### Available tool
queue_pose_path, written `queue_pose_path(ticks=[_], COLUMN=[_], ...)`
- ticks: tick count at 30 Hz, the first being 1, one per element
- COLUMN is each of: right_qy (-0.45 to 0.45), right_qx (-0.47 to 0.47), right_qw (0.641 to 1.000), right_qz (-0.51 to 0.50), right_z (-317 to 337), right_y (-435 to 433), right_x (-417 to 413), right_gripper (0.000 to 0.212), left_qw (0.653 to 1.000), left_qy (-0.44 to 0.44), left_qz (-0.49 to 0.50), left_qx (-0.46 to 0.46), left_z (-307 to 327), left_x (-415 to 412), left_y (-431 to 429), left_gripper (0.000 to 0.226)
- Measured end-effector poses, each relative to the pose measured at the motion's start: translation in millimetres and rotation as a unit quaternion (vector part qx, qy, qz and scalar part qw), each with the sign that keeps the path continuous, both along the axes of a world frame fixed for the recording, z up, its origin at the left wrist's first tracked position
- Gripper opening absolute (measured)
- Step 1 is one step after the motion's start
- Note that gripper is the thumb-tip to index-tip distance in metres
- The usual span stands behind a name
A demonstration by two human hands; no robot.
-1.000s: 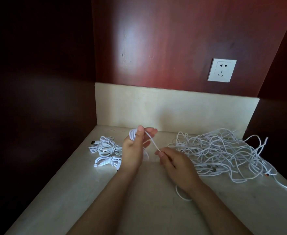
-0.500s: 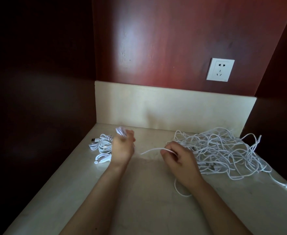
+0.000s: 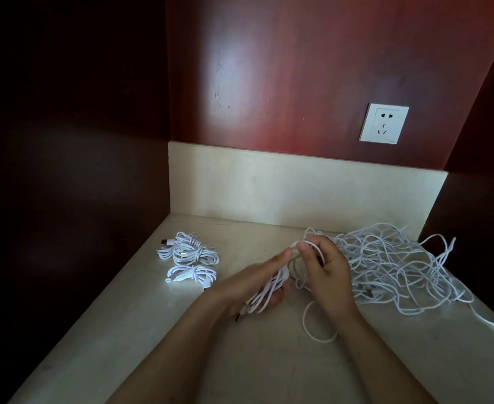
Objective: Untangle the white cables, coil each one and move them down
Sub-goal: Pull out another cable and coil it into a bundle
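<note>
Both hands are in over the pale stone counter [image 3: 152, 330], close together, just in front of the mess. The left hand [image 3: 254, 282] lies palm up with a half-wound coil [image 3: 266, 295] of white cable running lengthways across it. Its lower fingers are curled up round the loops from beneath, and its forefinger reaches out straight towards the other hand. A plug [image 3: 241, 316] pokes out of the coil's near end, down by the wrist.

The right hand [image 3: 327, 272] sits knuckles up, pinching a strand [image 3: 296, 244] between thumb and forefinger, right at the left forefinger's tip. The rest of its fingers are tucked in loosely. I can't tell whether they hold anything more.

Below that wrist a slack loop [image 3: 312, 330] of cable lies flat on the counter.

Just behind and to the right of the right hand is the tangled heap [image 3: 391, 266], a wide sprawl of white cable reaching the back right corner, with one line trailing off along the right edge.

Over on the left, well apart from the hands, sit the finished bundles [image 3: 190, 258], tidy little knotted coils touching one another near the dark side wall.

A cream upstand [image 3: 269, 188] runs along the back, and above it a white wall socket [image 3: 384, 123] is set in the red-brown panel.
</note>
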State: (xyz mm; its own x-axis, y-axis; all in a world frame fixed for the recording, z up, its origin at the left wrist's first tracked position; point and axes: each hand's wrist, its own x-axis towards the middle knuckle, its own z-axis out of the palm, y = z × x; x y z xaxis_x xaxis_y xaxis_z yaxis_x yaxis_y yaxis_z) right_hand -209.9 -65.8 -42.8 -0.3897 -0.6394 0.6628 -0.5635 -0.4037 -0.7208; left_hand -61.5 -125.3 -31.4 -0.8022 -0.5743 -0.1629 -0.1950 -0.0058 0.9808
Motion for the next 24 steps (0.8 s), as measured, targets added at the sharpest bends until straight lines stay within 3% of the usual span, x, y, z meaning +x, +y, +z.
queue_pose_path(ticks=[5, 8, 14, 16, 18, 20, 22, 24], right_qy=[0.004, 0.025, 0.182, 0.080, -0.109, -0.278, -0.376, -0.375], right_qx=[0.013, 0.028, 0.020, 0.061, 0.150, 0.218, 0.238, 0.237], right_qw=[1.000, 0.998, 0.964, 0.988, 0.981, 0.912, 0.846, 0.837], right_qz=[-0.013, -0.049, -0.194, -0.121, 0.050, 0.207, 0.293, 0.319], right_z=[-3, -3, 8, 14, 23, 31, 37, 38], right_y=[-1, 0, 14, 13, 15, 22, 29, 31], right_x=[-3, -3, -3, 4, 7, 3, -3, -6], right_gripper=[0.027, 0.027, 0.029, 0.025, 0.022, 0.025, 0.027, 0.026], left_qw=[0.999, 0.997, 0.977, 0.974, 0.977, 0.980, 0.981, 0.984], left_qy=[0.030, 0.051, 0.141, 0.137, 0.119, 0.103, 0.091, 0.077], left_qz=[0.000, 0.040, 0.156, 0.174, 0.175, 0.171, 0.170, 0.162], left_qx=[-0.029, -0.038, 0.046, 0.049, 0.034, 0.017, -0.005, -0.021], left_z=[0, -2, 5, 4, 4, 4, 3, 2], left_x=[-1, -3, 0, 0, 0, 2, 2, 1], left_y=[3, 1, -7, -7, -9, -9, -9, -8], left_gripper=[0.042, 0.042, 0.042, 0.041, 0.042, 0.043, 0.043, 0.042])
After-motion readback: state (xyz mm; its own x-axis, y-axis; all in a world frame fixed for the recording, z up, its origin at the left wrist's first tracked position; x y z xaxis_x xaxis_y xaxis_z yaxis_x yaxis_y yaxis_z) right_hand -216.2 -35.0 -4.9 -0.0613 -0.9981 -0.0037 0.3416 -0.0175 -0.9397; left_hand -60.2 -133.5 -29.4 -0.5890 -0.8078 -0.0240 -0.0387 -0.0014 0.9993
